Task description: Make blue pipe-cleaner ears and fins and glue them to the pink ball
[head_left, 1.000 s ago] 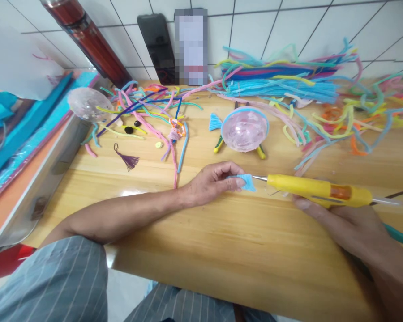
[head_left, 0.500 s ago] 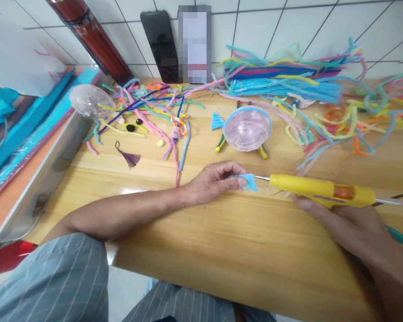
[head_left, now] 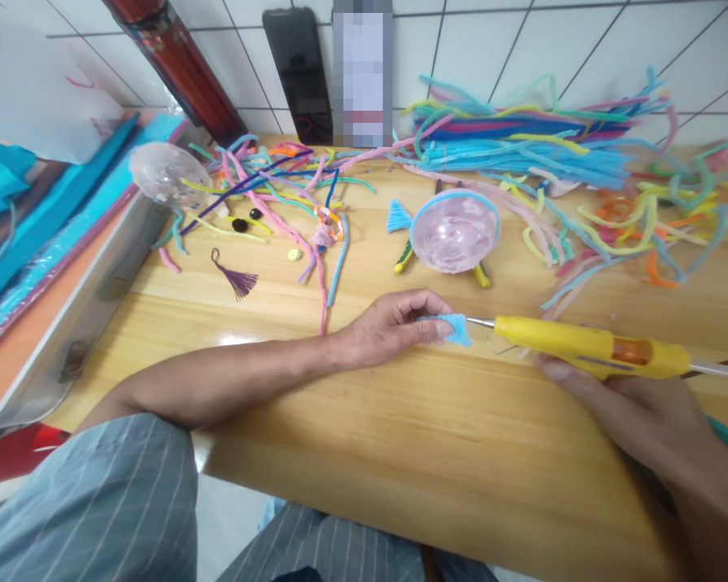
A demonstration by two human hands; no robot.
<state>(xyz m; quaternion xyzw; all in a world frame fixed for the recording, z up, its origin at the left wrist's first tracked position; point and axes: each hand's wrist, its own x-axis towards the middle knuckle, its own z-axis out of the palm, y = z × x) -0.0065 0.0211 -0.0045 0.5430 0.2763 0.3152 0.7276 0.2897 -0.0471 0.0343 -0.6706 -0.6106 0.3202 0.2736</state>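
Observation:
My left hand (head_left: 394, 327) pinches a small light-blue piece of ridged pipe cleaner (head_left: 459, 330) between thumb and fingers, just above the wooden table. In my right hand (head_left: 624, 408) is a yellow hot glue gun (head_left: 582, 343), its metal nozzle at the edge of the blue piece; whether they touch I cannot tell. A clear glue stick (head_left: 713, 368) sticks out of the gun's back end. Beyond my hands, a clear pinkish plastic dome (head_left: 455, 234) with a blue rim rests on green-and-yellow pliers handles (head_left: 481, 276). Beside its left edge sits a blue triangular piece (head_left: 398, 216).
Bundled pipe cleaners (head_left: 522, 158) lie along the tiled wall, with loose ones (head_left: 637, 218) at right and more at left. A second clear shell (head_left: 167, 174), a purple tassel (head_left: 238, 279), a red flask (head_left: 182, 73), two phones (head_left: 297, 77) and a plastic bin (head_left: 97, 323) stand or lie around.
The whole view has shifted slightly, so things appear a little further right. My hands keep the same hold on the blue piece and the glue gun.

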